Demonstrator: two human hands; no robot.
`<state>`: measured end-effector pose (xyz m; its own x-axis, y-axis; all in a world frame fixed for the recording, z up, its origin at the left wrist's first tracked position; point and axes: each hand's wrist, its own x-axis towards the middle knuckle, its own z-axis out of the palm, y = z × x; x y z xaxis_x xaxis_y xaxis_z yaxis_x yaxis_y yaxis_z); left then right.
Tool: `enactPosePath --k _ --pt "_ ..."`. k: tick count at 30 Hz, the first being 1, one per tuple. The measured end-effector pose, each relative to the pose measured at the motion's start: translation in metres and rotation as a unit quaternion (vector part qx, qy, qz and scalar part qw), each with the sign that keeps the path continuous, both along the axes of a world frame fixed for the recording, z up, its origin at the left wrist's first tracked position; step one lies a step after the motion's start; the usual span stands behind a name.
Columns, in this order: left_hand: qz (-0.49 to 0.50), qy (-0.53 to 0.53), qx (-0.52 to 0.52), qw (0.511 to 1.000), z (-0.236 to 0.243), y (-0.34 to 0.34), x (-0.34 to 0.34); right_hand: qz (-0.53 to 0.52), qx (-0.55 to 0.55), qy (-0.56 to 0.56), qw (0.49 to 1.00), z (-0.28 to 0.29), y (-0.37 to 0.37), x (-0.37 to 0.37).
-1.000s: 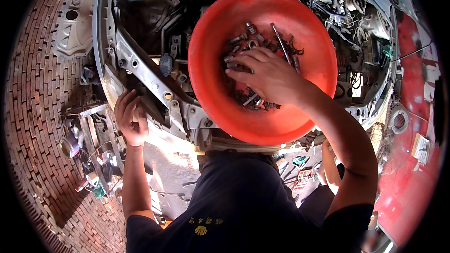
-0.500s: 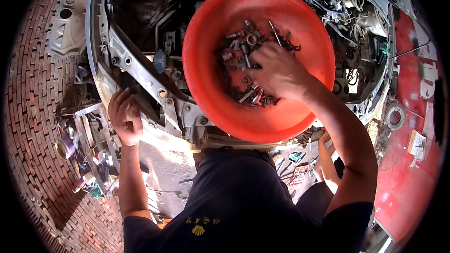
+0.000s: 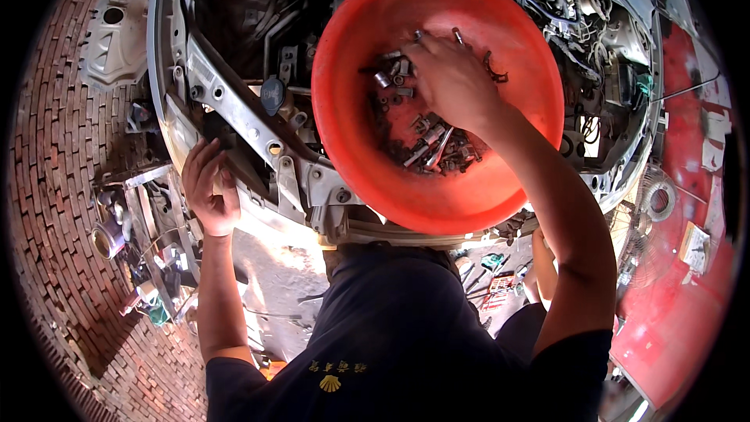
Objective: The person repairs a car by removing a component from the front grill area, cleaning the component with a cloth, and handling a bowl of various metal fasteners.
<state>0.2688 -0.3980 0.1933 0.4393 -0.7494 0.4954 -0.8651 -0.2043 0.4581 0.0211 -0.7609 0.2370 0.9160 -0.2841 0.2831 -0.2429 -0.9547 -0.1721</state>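
A big round red plastic basin (image 3: 344, 94) rests over the front of a car's engine bay. Loose metal sockets, bolts and small fittings lie in its bottom, among them a shiny socket (image 3: 382, 79) and a heap of bolts and fittings (image 3: 437, 148). My right hand (image 3: 453, 86) reaches into the basin with its back toward me, over the parts on the far side. Its fingertips are mostly hidden, so any hold is unclear. At the left, my left hand (image 3: 211, 191) is at the car's front edge, fingers spread and slightly bent, holding nothing.
A black cap (image 3: 273, 95) sits left of the basin, along the metal front frame (image 3: 234, 121). Bundled wiring (image 3: 555, 0) lies in the bay's far right. Another person's arm (image 3: 544, 270) shows below the basin. Tools lie on the floor beside a red case (image 3: 500, 291).
My right hand has moved farther from me and a little left inside the basin, uncovering the near heap. Parts have shifted about. The basin sits slightly farther right; my left hand stays in place.
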Motion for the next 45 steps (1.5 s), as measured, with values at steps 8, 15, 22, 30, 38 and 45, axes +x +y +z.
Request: enactPosePath --k 8,15,22,30,38,45 --pt "-0.005 0.003 -0.003 1.0 -0.001 0.002 0.0 0.173 0.143 0.15 0.963 -0.005 0.031 -0.023" --pt "-0.003 0.0 -0.001 1.0 0.002 0.0 -0.001 -0.03 0.103 0.032 0.994 0.028 -0.018 -0.028" --pt "-0.011 0.0 -0.002 1.0 0.0 -0.001 0.0 0.011 0.05 0.303 0.952 0.004 0.002 -0.048" --pt "-0.002 -0.009 0.007 1.0 -0.002 0.003 -0.001 0.129 0.042 0.227 0.964 0.025 -0.009 -0.056" --pt "-0.009 -0.009 0.009 1.0 -0.002 0.001 -0.001 -0.038 0.017 0.087 0.995 0.015 -0.015 -0.055" --pt "-0.003 -0.013 0.01 1.0 -0.003 0.002 0.0 -0.058 0.121 0.157 0.978 0.048 -0.018 -0.057"
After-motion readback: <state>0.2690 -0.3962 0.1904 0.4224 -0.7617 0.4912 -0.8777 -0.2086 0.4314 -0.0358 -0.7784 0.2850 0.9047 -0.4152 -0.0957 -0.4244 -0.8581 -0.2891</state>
